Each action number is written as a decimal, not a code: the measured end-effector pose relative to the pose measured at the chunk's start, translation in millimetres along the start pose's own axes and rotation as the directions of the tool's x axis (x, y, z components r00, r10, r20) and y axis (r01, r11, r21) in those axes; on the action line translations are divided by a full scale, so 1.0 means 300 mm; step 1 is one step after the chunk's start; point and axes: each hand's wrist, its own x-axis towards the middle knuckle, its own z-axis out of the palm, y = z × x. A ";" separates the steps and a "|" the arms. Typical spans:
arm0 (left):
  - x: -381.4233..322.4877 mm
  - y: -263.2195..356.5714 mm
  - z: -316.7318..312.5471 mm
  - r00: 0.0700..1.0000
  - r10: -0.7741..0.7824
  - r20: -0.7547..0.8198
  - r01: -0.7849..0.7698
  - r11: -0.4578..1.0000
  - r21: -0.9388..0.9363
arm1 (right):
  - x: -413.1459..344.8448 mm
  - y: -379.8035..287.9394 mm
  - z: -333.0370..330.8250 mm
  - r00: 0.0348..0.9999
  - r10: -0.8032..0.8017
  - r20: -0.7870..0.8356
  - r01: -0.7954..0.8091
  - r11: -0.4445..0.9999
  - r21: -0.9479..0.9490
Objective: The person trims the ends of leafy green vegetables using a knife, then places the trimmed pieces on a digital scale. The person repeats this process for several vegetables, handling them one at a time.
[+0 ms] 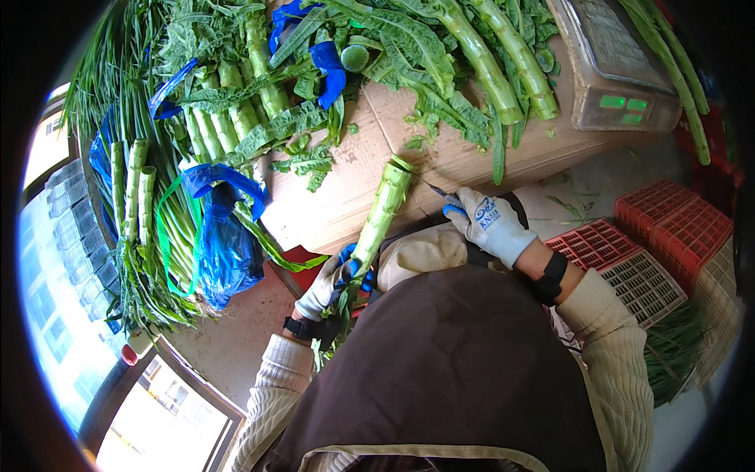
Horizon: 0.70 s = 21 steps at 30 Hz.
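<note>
My left hand (333,283), in a white and blue work glove, grips a celtuce stem (383,209) near its leafy end. The thick pale green stem points up and away from me over the front edge of the cardboard-covered table (318,221). At its far end a thin slice (402,162) sits partly parted from the cut face. My gloved right hand (492,224) holds a small knife (442,193), its narrow blade pointing toward that cut end. The blade looks slightly apart from the stem. Part of the handle is hidden in my fingers.
More celtuce stems (486,65) with leaves lie across the back, a digital scale (625,88) at the right. Bundled green onions (127,76), blue plastic bags (227,248) and a green strap (162,236) crowd the left. Plastic crates (666,224) stand on the floor at right.
</note>
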 end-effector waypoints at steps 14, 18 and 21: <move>0.031 0.001 -0.065 0.949 -0.234 0.210 0.298 0.883 -0.363 | 0.110 -0.066 -0.005 0.980 0.182 0.077 -0.169 0.975 -0.146; -0.055 0.042 -0.049 0.980 -0.067 0.189 0.111 0.967 -0.230 | 0.101 -0.070 -0.090 0.988 0.151 0.016 -0.148 0.981 -0.129; -0.090 0.053 -0.039 0.994 0.071 0.080 -0.068 0.997 -0.044 | 0.133 -0.105 -0.162 0.971 0.008 -0.238 -0.013 1.000 -0.018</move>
